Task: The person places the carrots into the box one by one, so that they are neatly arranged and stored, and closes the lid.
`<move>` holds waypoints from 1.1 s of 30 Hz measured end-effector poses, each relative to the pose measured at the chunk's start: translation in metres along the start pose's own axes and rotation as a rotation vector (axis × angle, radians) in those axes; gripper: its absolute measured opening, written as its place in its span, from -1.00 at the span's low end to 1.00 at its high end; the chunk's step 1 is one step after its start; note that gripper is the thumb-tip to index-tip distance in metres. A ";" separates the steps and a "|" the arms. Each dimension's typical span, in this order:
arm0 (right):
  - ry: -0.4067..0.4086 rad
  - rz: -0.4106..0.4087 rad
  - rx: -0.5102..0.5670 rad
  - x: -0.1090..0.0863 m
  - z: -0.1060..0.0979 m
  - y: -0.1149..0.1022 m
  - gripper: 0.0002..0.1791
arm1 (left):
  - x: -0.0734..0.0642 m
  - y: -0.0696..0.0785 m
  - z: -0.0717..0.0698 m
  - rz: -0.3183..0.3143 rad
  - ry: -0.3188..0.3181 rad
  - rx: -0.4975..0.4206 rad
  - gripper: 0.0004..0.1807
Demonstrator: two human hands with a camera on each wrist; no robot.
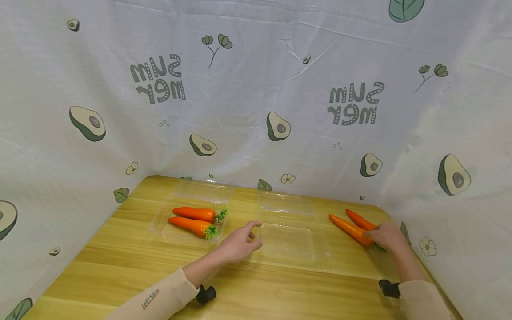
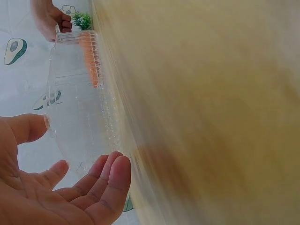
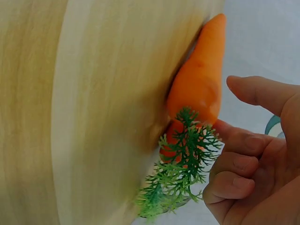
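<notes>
My left hand [image 1: 240, 243], its fingers loosely spread, is at the left edge of a clear plastic clamshell container [image 1: 289, 242]. In the left wrist view its thumb and fingertips lie close to that container's rim; contact is hard to tell. On the right, my right hand [image 1: 389, 238] reaches over the leafy ends of two orange carrots. The nearer carrot [image 3: 201, 77] lies between thumb and index finger in the right wrist view, the thumb held apart from it. The farther carrot [image 1: 358, 218] is partly hidden. Green leaves [image 3: 187, 145] hang beside my curled lower fingers.
At the left, another clear clamshell container [image 1: 168, 233] with its lid raised holds two carrots [image 1: 194, 214], leafy ends to the right. A wooden table [image 1: 120, 249] lies beneath everything. A white avocado-print cloth [image 1: 240, 98] surrounds the table at the back and sides.
</notes>
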State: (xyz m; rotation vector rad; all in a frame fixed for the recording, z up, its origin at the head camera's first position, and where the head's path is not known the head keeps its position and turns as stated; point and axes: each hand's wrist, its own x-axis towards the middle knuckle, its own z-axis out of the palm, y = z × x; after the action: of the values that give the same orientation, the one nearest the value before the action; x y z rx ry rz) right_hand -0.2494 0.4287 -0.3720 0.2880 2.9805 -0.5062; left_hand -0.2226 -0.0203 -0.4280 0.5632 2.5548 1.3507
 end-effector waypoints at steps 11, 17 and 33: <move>-0.013 -0.011 0.032 0.001 0.006 0.007 -0.43 | -0.001 0.000 0.000 -0.009 0.002 -0.005 -0.36; -0.018 -0.017 0.027 0.000 0.007 0.011 -0.38 | -0.001 0.001 0.000 -0.006 0.004 -0.005 -0.36; -0.020 -0.025 0.122 0.000 0.011 0.021 -0.39 | -0.002 0.001 0.000 -0.002 0.006 -0.003 -0.36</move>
State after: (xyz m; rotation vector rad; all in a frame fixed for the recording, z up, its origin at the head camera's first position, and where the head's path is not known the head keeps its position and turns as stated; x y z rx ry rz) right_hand -0.2444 0.4440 -0.3892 0.2546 2.9427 -0.6917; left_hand -0.2205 -0.0203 -0.4272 0.5565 2.5573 1.3571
